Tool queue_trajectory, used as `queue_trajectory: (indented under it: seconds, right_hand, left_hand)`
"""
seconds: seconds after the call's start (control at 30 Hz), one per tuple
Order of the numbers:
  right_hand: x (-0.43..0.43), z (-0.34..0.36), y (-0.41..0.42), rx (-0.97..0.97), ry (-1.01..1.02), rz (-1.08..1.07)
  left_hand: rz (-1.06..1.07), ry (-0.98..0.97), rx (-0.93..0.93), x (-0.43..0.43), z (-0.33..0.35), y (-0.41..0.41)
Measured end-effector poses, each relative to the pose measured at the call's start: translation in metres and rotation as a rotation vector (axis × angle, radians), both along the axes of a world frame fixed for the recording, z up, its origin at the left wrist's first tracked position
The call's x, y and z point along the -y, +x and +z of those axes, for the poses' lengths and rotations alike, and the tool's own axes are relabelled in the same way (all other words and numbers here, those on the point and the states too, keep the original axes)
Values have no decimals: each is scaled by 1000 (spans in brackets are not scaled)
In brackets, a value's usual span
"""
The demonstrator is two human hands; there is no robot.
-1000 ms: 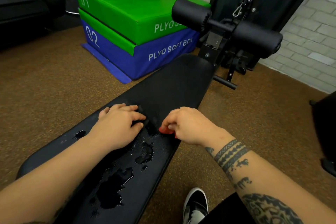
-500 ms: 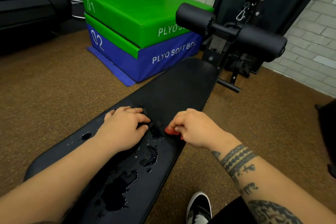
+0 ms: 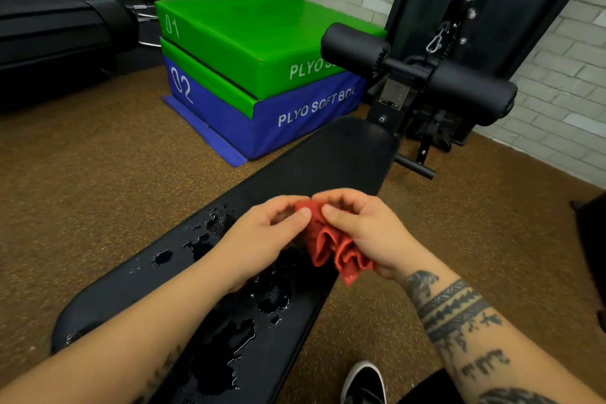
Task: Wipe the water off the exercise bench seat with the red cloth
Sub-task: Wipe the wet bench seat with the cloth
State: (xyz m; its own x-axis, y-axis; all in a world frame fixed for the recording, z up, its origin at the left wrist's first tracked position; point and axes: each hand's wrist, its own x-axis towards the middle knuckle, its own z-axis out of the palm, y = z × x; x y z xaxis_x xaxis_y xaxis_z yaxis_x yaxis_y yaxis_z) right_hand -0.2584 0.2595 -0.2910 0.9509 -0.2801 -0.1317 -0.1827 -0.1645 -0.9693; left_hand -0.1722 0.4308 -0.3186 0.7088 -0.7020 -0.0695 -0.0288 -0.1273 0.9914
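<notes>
The black exercise bench seat runs diagonally from bottom left toward the upper right. Puddles of water and scattered drops lie on its near half. Above the middle of the seat hangs the crumpled red cloth, lifted off the pad. My left hand pinches its top edge with thumb and fingers. My right hand grips the other side, with folds hanging below the palm.
Two black foam rollers on a metal frame stand at the bench's far end. A green and blue plyo soft box stack sits on the brown floor behind. A brick wall is at right. My shoe is beside the bench.
Both hands were pressed flat on the seat with the cloth mostly hidden under the right one; now they have risen and hold the bunched cloth up between them.
</notes>
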Motion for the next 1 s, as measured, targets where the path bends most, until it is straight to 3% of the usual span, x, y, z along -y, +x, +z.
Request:
queue_trajectory:
  seconds: [0.07, 0.13, 0.27, 0.43, 0.67, 0.73, 0.83, 0.93, 1.0]
  right_hand:
    - [-14, -7, 7, -3, 240, -109]
    - [-21, -10, 9, -55, 378, -56]
    - [-23, -9, 17, -92, 378, 93]
    - [-22, -4, 38, 4, 280, -111]
    - [-26, 1, 50, 24, 673, -177]
    - [-30, -1, 56, 27, 608, -197]
    - [-33, -13, 64, 52, 192, -229]
    - [-37, -20, 65, 214, -250, -61]
    - [-42, -24, 65, 320, -395, 103]
  left_hand:
    - [100, -90, -171, 3, 3, 0]
    - [223, -140, -246, 2, 6, 6]
    - [355, -255, -402, -4, 20, 20]
    - [313, -269, -517, -15, 21, 30]
    - [236, -561, -647, -23, 18, 37]
    - [244, -534, -686, -22, 21, 34]
    - [281, -500, -719, -21, 20, 33]
    - [301, -558, -717, -20, 23, 37]
    - [315, -585, -709, -20, 24, 39]
